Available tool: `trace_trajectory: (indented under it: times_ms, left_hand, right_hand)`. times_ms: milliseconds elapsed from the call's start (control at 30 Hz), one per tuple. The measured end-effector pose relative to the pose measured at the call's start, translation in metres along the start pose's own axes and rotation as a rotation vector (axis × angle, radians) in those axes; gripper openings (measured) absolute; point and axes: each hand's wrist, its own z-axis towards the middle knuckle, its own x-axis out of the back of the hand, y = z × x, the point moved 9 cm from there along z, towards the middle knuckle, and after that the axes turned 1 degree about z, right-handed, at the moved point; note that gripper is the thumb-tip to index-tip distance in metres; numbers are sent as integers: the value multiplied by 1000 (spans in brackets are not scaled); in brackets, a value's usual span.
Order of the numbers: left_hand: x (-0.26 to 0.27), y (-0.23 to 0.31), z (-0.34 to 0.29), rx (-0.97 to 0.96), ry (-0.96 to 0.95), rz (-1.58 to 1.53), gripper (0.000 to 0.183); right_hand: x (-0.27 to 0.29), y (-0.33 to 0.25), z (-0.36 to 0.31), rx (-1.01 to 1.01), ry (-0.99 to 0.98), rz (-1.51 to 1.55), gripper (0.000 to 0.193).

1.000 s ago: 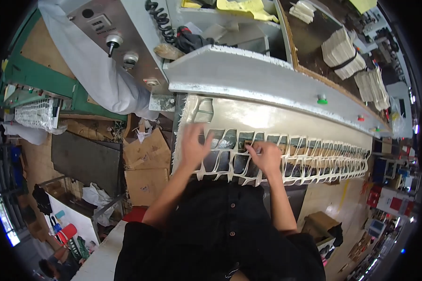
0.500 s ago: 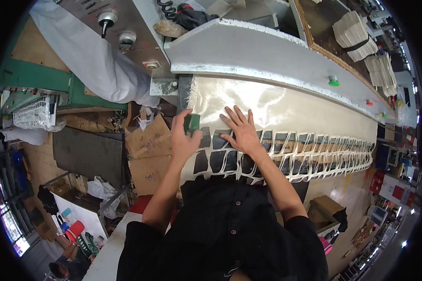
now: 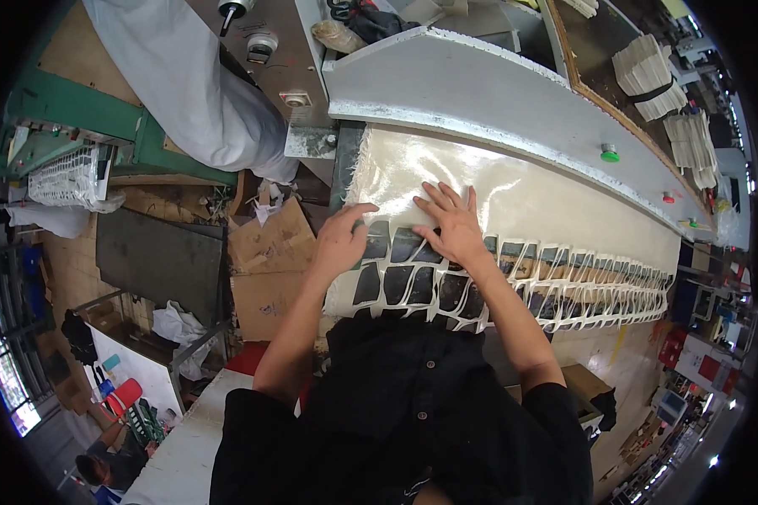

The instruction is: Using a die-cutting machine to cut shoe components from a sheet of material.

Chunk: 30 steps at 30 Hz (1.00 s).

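A glossy cream sheet of material (image 3: 564, 189) lies across the work surface, its left edge frayed. Its near part is a lattice of thin strips (image 3: 387, 271) around rows of cut-out openings, with dark surface showing through. My left hand (image 3: 342, 242) is closed at the sheet's left edge around a small dark green block (image 3: 358, 225), which the fingers mostly cover. My right hand (image 3: 456, 231) lies open on the sheet, fingers spread, its palm over the border between the uncut part and the lattice.
Beyond the sheet runs a grey metal machine beam (image 3: 497, 93) with a green button (image 3: 610, 152). Banded stacks of cream pieces (image 3: 648, 76) sit at the far right. Cardboard (image 3: 269, 240) lies to the left. A person (image 3: 114, 463) is at the lower left.
The green block, plainly visible in my left hand before, is now mostly covered by it at the sheet's edge. The view has shifted slightly; my right hand stays flat on the sheet.
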Motion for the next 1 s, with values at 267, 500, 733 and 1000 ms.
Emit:
trace_trajectory:
  times_ms: [267,500,733,1000]
  left_hand:
    - [-22,9,9,189,-152,512,54]
    - [-21,7,12,102,-253,527,61]
    - [-27,3,10,40,-253,635,63]
    - [-12,-10,25,63,-393,543,59]
  right_hand:
    - [9,64,32,-214,227,-73,94]
    - [15,78,41,-252,209,-94,94]
    - [2,5,38,-33,200,-91,77]
    - [-9,3,48,-15,233,-10,89]
